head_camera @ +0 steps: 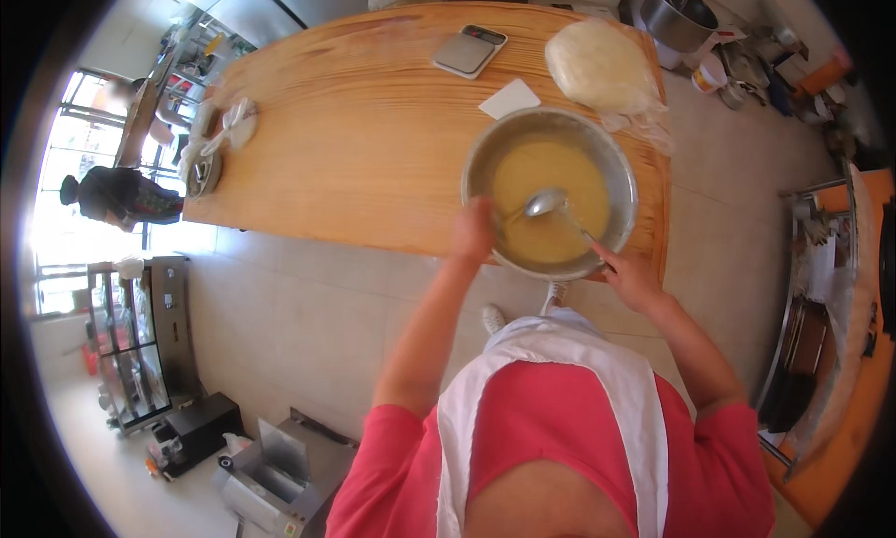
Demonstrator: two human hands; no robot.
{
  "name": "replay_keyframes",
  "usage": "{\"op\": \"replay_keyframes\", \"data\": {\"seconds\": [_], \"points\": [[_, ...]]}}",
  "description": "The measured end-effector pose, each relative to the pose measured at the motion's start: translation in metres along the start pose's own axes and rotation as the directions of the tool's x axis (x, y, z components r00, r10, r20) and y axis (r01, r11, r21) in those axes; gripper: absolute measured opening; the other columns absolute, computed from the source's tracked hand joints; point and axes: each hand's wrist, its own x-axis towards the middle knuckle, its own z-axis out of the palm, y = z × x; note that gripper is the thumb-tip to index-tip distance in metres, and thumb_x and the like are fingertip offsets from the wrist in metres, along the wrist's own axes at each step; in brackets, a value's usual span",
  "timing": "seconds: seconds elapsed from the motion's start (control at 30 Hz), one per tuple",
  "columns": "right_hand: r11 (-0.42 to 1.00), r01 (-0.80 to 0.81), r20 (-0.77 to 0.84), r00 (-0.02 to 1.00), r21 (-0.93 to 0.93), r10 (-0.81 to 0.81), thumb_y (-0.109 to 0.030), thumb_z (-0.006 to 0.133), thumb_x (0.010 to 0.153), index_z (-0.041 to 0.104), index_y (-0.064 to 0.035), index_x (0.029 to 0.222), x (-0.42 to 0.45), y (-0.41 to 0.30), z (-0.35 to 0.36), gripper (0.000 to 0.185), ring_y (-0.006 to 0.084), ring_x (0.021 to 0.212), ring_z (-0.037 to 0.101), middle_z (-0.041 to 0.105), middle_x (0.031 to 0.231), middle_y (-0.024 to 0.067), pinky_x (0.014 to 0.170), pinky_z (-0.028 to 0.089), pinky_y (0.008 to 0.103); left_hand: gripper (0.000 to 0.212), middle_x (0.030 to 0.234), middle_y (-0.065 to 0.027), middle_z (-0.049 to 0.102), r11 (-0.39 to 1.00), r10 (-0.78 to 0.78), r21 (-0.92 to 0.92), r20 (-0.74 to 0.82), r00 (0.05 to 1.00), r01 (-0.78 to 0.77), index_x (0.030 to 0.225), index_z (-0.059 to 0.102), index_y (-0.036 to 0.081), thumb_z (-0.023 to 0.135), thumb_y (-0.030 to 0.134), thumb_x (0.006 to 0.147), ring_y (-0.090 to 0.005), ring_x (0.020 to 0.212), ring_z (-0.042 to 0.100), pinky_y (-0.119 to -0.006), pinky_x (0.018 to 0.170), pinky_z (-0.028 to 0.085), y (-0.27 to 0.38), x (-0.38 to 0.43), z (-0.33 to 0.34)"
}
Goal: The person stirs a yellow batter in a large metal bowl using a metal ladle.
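Observation:
A large round metal bowl (625,209) of yellow batter (549,163) stands at the near right corner of the wooden table (336,132). My right hand (632,279) is closed around the dark handle of a metal ladle (546,202), whose head is over the batter inside the bowl. My left hand (476,231), blurred, is at the bowl's left rim; a thin whisk-like thing seems to extend from it over the batter, but its grip is unclear. Beyond the bowl lie a white plastic dough scraper (509,99) and a plastic-wrapped mass of dough (598,63).
A kitchen scale (470,51) sits near the table's far edge. Plastic bags (238,124) and a metal bowl (204,175) are at the left end, near a person in dark clothes (115,196). A rack (815,314) stands right; a glass-fronted cabinet (133,342) stands left.

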Motion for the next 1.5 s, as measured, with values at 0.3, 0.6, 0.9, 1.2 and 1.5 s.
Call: {"op": "replay_keyframes", "data": {"seconds": [0.3,0.6,0.9,1.2,1.5], "points": [[0.875,-0.079,-0.162,0.971,0.477,0.176,-0.009,0.049,0.085,0.039,-0.0209,0.135,0.057,0.023,-0.007,0.052,0.0191,0.056,0.056,0.059,0.073,0.0110,0.054,0.046,0.0327,0.034,0.118,-0.0246,0.049,0.992,0.123,0.010,-0.369,0.921,-0.129,0.115,0.051,0.001,0.052,0.002,0.081,-0.0349,0.110,0.049,-0.039,0.091,0.041,-0.025,-0.050,0.003],[0.930,0.365,0.112,0.924,0.036,-0.366,-0.012,0.047,0.086,0.043,-0.0238,0.131,0.109,0.012,0.018,0.047,0.0258,0.066,0.059,0.060,0.080,0.0161,0.061,0.047,0.0355,0.021,0.081,-0.0150,0.060,0.534,-0.446,-0.723,0.199,0.872,0.438,0.101,0.046,-0.002,0.055,0.003,0.082,-0.0268,0.061,0.064,-0.036,0.046,0.056,-0.015,-0.045,0.021],[0.801,0.312,0.117,0.948,-0.511,-0.295,-0.026,0.048,0.090,0.066,-0.0127,0.098,0.046,-0.049,-0.105,0.024,0.0336,0.075,0.059,0.060,0.079,0.0176,0.063,0.045,0.0438,0.035,0.090,-0.0193,0.063,0.748,-0.471,-0.459,0.142,0.871,0.480,0.100,0.058,0.001,0.064,0.022,0.073,-0.0320,0.085,0.062,-0.040,0.073,0.048,-0.057,-0.040,0.049],[0.805,0.165,0.036,0.984,-0.571,-0.176,-0.015,0.042,0.090,0.054,-0.0263,0.119,0.146,-0.015,-0.075,0.033,0.0314,0.085,0.058,0.058,0.093,0.0168,0.074,0.046,0.0426,0.029,0.077,-0.0165,0.063,0.724,-0.477,-0.437,0.240,0.845,0.533,0.094,0.059,-0.004,0.057,0.021,0.081,-0.0269,0.067,0.064,-0.037,0.059,0.052,-0.047,-0.035,0.048],[0.707,-0.605,0.503,0.768,0.367,0.396,-0.019,0.040,0.092,0.031,-0.0376,0.130,0.056,0.098,-0.063,0.043,0.0163,0.052,0.046,0.042,0.063,0.0029,0.049,0.044,0.0356,0.028,0.079,-0.0187,0.063,0.669,-0.544,-0.480,0.202,0.814,0.567,0.094,0.060,-0.003,0.054,0.022,0.082,-0.0270,0.063,0.064,-0.038,0.059,0.052,-0.018,-0.043,0.028]]}}
